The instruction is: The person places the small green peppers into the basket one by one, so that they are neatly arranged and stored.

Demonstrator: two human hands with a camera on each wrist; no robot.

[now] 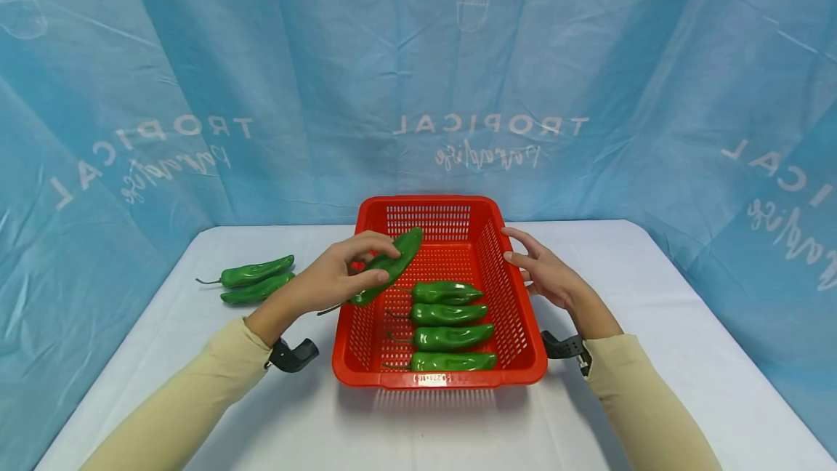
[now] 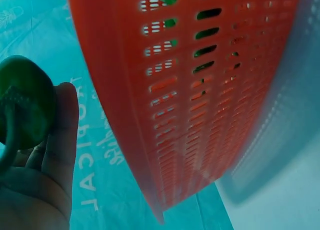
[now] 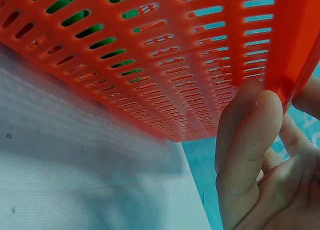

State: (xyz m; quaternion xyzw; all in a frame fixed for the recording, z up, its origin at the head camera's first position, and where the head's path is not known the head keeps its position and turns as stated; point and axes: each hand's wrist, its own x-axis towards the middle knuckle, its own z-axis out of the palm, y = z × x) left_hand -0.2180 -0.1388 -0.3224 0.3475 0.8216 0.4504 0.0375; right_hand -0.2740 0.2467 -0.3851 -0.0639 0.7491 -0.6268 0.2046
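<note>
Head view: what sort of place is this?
Probably a makeshift filming booth: a printed blue curtain hangs behind and on both sides of a white-covered table, where some green peppers lie in a red basket.

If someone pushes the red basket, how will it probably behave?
The red basket is probably light, since slots pierce its walls. It would likely slide rather than tip, because the four green peppers lie low on its floor.

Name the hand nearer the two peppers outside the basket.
Left. The left hand is right of those peppers; the right hand is farther, across the basket at its right rim.
</note>
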